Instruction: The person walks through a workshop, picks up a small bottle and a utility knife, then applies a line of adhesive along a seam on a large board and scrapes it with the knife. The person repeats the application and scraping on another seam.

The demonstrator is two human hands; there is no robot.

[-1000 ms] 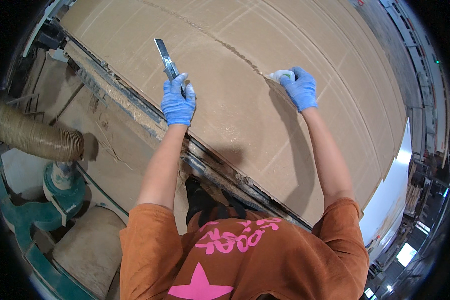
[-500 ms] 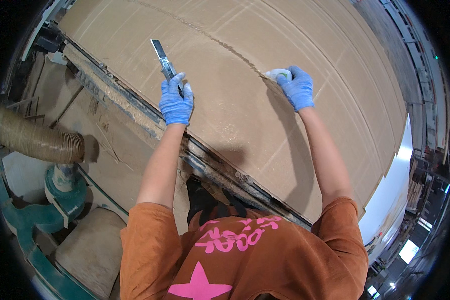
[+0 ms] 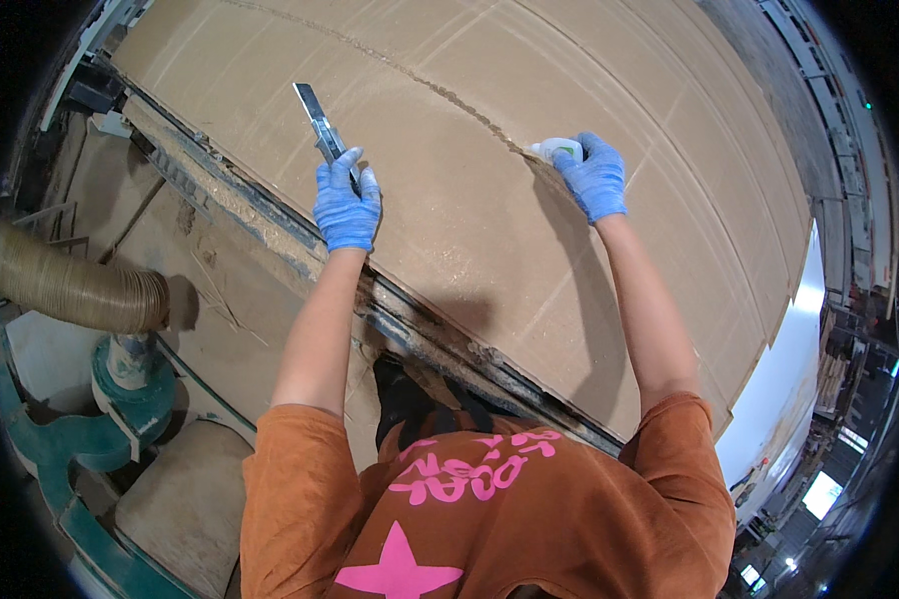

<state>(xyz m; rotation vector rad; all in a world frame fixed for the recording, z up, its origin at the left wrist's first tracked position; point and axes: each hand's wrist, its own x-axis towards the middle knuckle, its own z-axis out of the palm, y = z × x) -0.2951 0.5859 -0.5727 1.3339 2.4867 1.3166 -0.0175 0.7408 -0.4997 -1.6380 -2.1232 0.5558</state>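
My left hand (image 3: pixel 346 208), in a blue glove, is closed around a utility knife (image 3: pixel 322 125) with its wide blade pointing up and away from me. The knife is above the board's surface or close to it; the exact gap I cannot tell. In my blue-gloved right hand (image 3: pixel 594 180) lies a small white bottle (image 3: pixel 557 150), tilted on its side, its tip pointing left. That tip is at the near end of a dark, wet-looking line (image 3: pixel 440 90) crossing the large brown board (image 3: pixel 449 200). My fingers hide part of the bottle.
Along the board's near edge runs a dusty metal rail (image 3: pixel 420 324). A ribbed hose (image 3: pixel 80 280) joins a green machine (image 3: pixel 135 389) at lower left. A white sheet (image 3: pixel 769 389) juts out beneath the board on the right. Sawdust lies about.
My left hand and the knife have shifted slightly left. The view has moved a little over the board. My right hand still holds the bottle at the line's end.
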